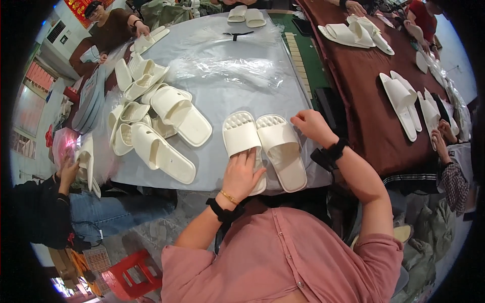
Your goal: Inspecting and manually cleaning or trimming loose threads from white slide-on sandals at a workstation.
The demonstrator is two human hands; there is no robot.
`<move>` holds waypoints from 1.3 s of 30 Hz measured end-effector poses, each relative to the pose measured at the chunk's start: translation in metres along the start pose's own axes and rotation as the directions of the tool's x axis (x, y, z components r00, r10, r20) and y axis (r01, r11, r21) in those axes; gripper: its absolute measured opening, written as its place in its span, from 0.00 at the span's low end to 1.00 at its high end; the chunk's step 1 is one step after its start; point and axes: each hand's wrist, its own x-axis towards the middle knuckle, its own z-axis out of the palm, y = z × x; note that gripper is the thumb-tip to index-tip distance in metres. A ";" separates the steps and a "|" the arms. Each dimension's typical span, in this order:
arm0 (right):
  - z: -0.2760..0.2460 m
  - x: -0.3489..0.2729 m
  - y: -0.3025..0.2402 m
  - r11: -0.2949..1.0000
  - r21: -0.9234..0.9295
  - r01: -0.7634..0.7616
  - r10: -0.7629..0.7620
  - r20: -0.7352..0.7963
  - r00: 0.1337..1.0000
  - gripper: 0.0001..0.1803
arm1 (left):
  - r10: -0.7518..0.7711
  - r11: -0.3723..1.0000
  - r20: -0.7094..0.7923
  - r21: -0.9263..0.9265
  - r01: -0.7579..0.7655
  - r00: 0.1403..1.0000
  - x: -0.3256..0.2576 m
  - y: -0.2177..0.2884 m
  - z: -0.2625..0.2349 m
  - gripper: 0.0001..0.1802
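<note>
A pair of cream slippers lies side by side on the grey table in front of me, toes pointing away. My left hand [239,175] rests on the left slipper [241,141]; its fingers stretch forward to the strap's opening, tips tucked under, thumb spread to the side. Just beyond the toe of the right slipper [277,141], my right hand [314,126] hovers with curled fingers; whether anything is in them is hidden. To the left, a loose pile of similar slippers [174,107] lies at mixed angles.
Clear plastic bags [227,69] spread over the grey table [212,96]. Another pair of slippers [246,17] sits at its far end. A brown-covered table [361,86] with more slippers stands right. Co-workers work around both; a person's hand [67,169] holds a slipper at left, near a red stool [132,275].
</note>
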 end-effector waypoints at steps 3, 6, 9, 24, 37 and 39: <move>0.010 0.019 0.002 0.986 -0.127 -0.104 0.119 0.123 0.985 0.22 | 0.089 0.995 -0.031 0.042 -0.088 0.996 -0.002 0.000 -0.007 0.30; 0.021 0.029 0.004 0.980 -0.165 -0.108 0.129 0.119 0.984 0.23 | 0.128 0.991 -0.079 0.036 -0.125 0.989 -0.010 -0.003 -0.015 0.24; 0.025 0.037 0.008 0.971 -0.227 -0.078 0.111 0.132 0.985 0.22 | 0.076 0.985 -0.246 -0.131 -0.111 0.966 -0.020 -0.009 -0.023 0.16; 0.035 0.034 0.016 0.994 -0.050 -0.097 0.096 -0.030 0.995 0.15 | -0.643 0.744 -0.110 -0.322 0.585 0.758 0.079 -0.104 0.007 0.13; 0.065 0.012 -0.041 0.813 0.517 0.267 -0.151 -0.256 0.955 0.07 | -0.501 0.392 -0.032 -0.899 0.193 0.865 0.098 -0.042 0.014 0.09; 0.072 0.008 -0.046 0.834 0.521 0.183 -0.103 -0.179 0.978 0.07 | -0.506 0.416 -0.024 -0.883 0.219 0.862 0.099 -0.040 0.016 0.08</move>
